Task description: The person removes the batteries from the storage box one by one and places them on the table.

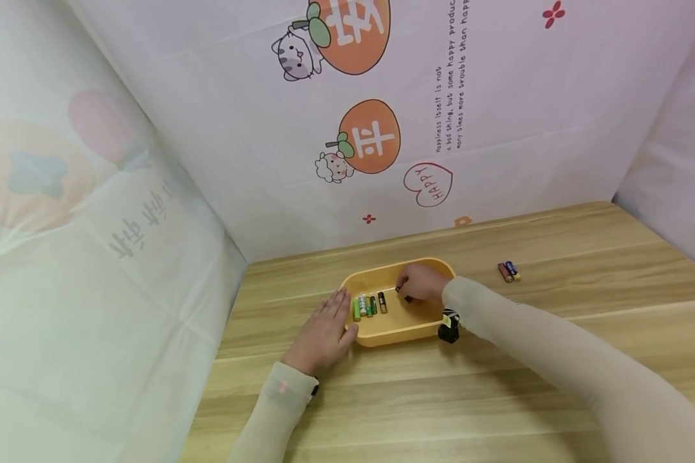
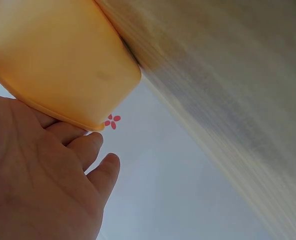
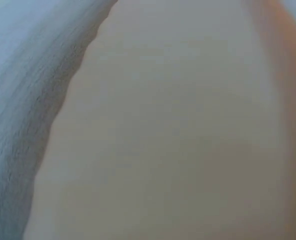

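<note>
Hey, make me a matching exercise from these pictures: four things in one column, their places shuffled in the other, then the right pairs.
Things:
1. Left hand
2. Right hand
3. Light green battery
4. Red-brown battery

Places:
A. On the table, beside a blue battery
B. Extending into the yellow bin over its right end
C. Lying in the bin
D. At the bin's left rim

Pairs: 1-D, 2-B, 3-C, 4-A

On the far sheet [image 1: 498, 128] I read "HAPPY" inside a red heart [image 1: 428, 184] and "Happiness itself is not a bad thing" in black print [image 1: 450, 96].
</note>
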Motion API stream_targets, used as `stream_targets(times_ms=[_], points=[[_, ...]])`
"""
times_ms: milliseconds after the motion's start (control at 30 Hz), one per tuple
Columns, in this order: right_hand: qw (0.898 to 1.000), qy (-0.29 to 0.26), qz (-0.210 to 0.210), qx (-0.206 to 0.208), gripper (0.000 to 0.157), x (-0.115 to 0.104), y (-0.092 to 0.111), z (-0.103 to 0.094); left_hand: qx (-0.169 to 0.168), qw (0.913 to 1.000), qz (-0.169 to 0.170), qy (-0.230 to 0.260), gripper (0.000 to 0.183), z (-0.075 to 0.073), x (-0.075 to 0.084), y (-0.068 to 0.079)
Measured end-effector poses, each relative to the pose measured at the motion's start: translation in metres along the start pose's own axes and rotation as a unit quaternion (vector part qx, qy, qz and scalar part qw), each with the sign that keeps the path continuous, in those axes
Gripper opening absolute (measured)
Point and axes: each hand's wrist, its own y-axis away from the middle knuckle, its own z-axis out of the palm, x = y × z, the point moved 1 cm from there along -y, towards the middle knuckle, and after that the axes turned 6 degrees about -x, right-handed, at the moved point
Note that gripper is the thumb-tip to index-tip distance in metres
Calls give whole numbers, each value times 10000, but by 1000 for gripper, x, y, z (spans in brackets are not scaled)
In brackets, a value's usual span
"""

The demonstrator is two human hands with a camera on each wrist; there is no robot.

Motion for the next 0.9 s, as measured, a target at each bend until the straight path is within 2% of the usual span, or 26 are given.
stream_targets(times_ms=[400, 633, 800, 900], points=[[9995, -307, -28, 51, 14, 2, 4, 0, -44, 10000, -51, 17, 67, 1, 0, 1], [9998, -167, -100, 90, 20, 3, 12, -6, -173, 9998, -115, 54, 67, -3, 3, 2], [9996, -188, -147, 126, 21, 2, 18, -13, -81, 9999, -97, 55, 67, -2, 3, 2], [9991, -391, -133, 50, 21, 3, 22, -16, -54, 9999, -75, 87, 67, -2, 2, 2]])
